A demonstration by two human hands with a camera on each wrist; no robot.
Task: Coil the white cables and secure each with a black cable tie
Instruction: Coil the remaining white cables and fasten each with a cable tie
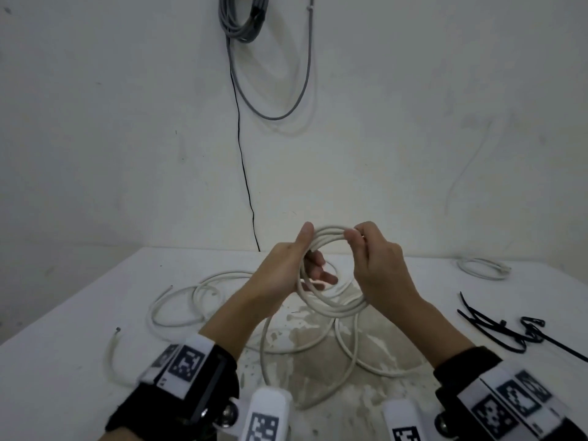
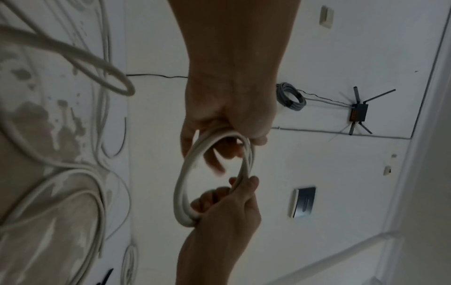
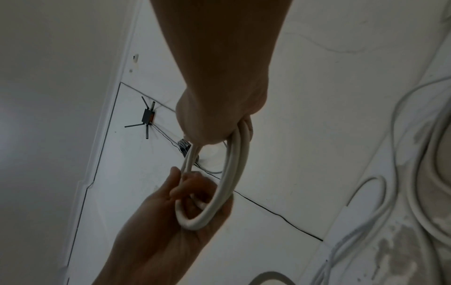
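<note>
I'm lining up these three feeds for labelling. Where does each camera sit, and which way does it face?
Head: worn on the head, looking forward and down over the table to the wall; both forearms, left hand and right hand show, holding the white cable coil.
Left wrist: on the left wrist, looking along the left hand at the coil; the right hand enters from below.
Right wrist: on the right wrist, looking along the right hand; the left hand enters from below.
Shared: both wrist views show the coil and a wall router.
</note>
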